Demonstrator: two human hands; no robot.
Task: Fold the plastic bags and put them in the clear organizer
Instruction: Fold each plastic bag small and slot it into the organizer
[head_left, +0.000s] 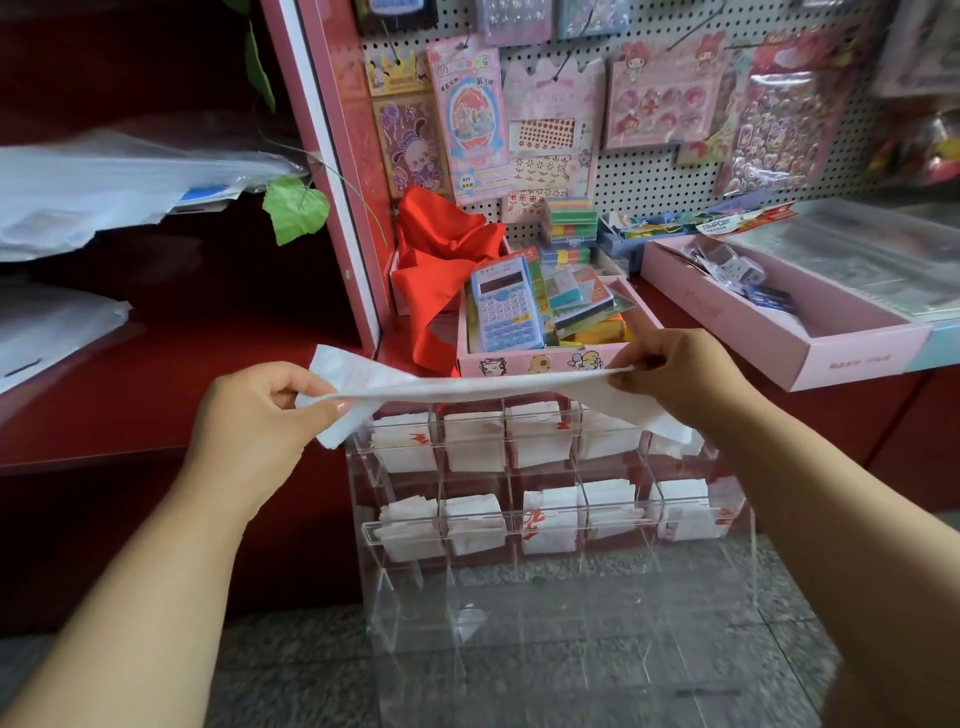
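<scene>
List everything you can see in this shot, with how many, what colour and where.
plastic bag: one, white, stretched between both hands above the organizer
clear organizer: one, transparent, centre, on the floor
folded bags: many, white with red print, in its upper two rows
calculator: one, blue, in the small pink box
red cloth: one, behind that box
pink tray: one, right shelf
sticker packs: several, pegboard
left hand: pinches the bag's left end
right hand: pinches its right end

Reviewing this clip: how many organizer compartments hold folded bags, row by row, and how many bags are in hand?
Clear organizer, filled compartments:
Top row: 5
Middle row: 5
Bottom row: 0
Plastic bag held between left hand and right hand: 1
Total: 10 filled compartments, 1 bag in hand.
</scene>
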